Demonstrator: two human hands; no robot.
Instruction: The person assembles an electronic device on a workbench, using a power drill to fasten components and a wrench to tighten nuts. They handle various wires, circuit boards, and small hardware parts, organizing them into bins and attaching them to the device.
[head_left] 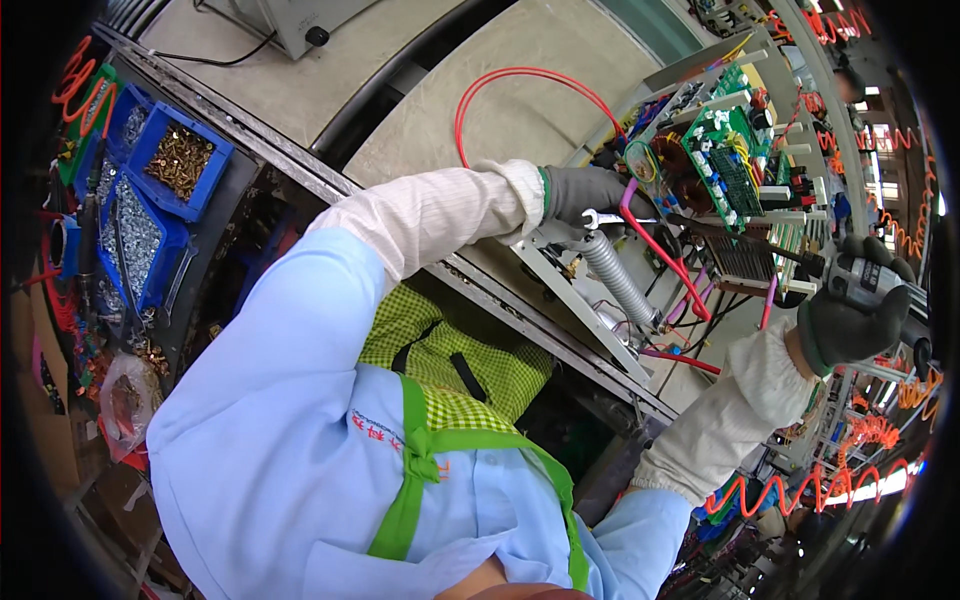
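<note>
Bright, even workshop light, heavily bent by the fisheye lens.

The pale floor beyond the green circuit board [722,150] is lit flat and soft, with only faint shadows. Low and right of the board, a strip of white glare burns out behind the orange coiled hoses [800,487]. Far left of the board, the blue parts bins [160,170] curve toward a black rim, dimmer and slightly smeared. The board itself is crisp; the light-blue shirt [280,420] close below looks soft.
</note>
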